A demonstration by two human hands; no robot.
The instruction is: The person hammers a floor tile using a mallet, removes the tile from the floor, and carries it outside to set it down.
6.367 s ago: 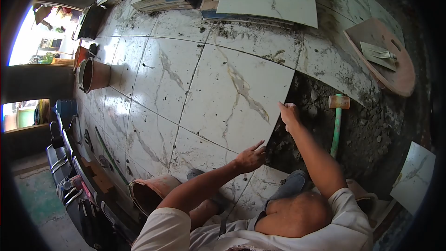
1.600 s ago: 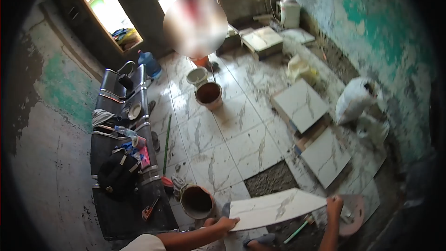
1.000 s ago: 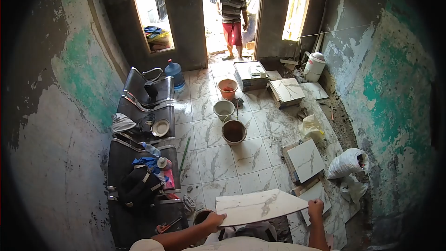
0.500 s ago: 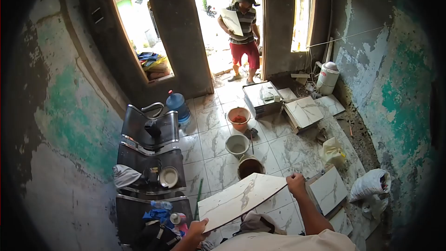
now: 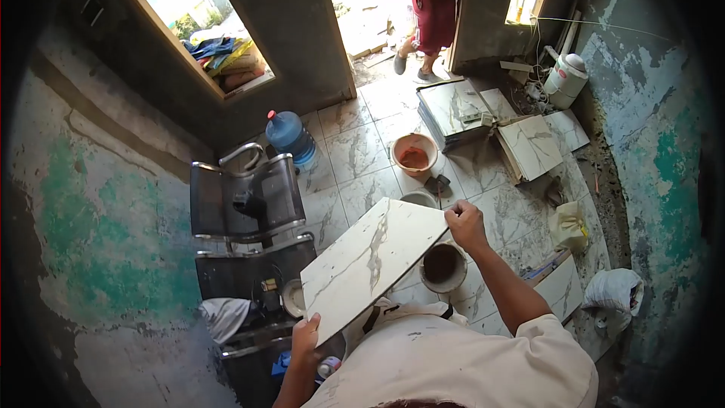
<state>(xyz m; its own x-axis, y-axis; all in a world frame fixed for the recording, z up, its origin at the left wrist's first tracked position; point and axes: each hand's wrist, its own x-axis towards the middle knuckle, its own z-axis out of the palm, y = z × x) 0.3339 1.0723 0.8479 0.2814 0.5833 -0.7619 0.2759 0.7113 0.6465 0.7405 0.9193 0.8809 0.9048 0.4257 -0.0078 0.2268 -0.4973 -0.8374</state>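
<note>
A marble-patterned tile (image 5: 370, 268) with grey veins is held in front of my body, tilted, with one corner cut at an angle at its far end. My left hand (image 5: 306, 338) grips its lower left corner, the thumb on the face. At the far right corner, my right hand (image 5: 467, 227) is closed on the edge. Beneath and beyond the tile stand a dark-filled bucket (image 5: 444, 268) and a grey bucket (image 5: 420, 199), which the tile partly covers.
Metal chairs (image 5: 249, 200) line the left, near a blue water jug (image 5: 291, 136). An orange bucket (image 5: 414, 155) and tile stacks (image 5: 457, 109) stand ahead. A white sack (image 5: 613, 291) lies right. A person (image 5: 434, 19) carrying a tile stands in the doorway.
My view has tipped downward. The tile in my hands has come up over the buckets and tilted more steeply. At the doorway, the person has turned and shifted the carried tile.
</note>
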